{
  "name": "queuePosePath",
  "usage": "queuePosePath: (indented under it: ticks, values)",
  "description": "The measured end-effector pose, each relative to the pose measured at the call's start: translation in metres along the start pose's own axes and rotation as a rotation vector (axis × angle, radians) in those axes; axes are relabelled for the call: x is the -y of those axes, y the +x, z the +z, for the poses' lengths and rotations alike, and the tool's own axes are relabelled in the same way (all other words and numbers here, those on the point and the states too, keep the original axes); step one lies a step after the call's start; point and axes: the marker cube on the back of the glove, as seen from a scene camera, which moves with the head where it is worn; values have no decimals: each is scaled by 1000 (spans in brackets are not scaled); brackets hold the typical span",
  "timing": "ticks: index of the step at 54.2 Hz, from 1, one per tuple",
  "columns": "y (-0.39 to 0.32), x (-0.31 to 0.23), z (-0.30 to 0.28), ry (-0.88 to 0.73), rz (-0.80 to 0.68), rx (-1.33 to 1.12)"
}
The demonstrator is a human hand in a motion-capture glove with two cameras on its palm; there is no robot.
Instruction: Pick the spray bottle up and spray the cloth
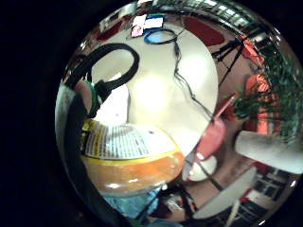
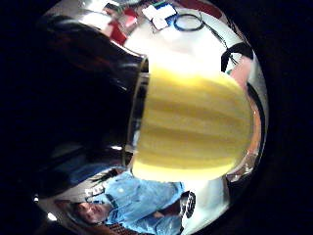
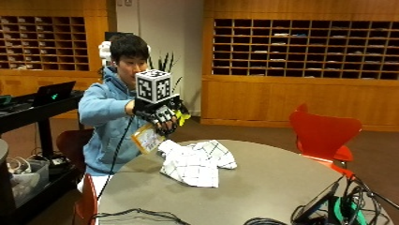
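Gripping the spray bottle [image 3: 151,136] above the table's near edge [image 3: 262,187], the gloved right hand [image 3: 161,112] hovers beside the checked cloth [image 3: 195,161]; red chair [image 3: 324,133] well apart.

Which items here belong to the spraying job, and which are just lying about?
Job: spray bottle, gripped by the gloved right hand above the table; checked white cloth on the table.

Lying about: red chair, laptop, cables.

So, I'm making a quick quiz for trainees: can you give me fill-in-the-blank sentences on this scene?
1. The gloved right hand holds the spray bottle ____ the table.
2. The checked cloth lies on the ____.
3. The bottle's sprayer head is ____ in colour.
4. The empty chair is ____.

Missing words: above; table; yellow; red
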Motion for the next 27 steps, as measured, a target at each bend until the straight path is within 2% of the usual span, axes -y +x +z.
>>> queuePosePath:
  ticks: [12, 27]
  values:
    - [-44, 1, -1, -159, -36, -391]
    - [-64, 1, 46, -279, -67, -571]
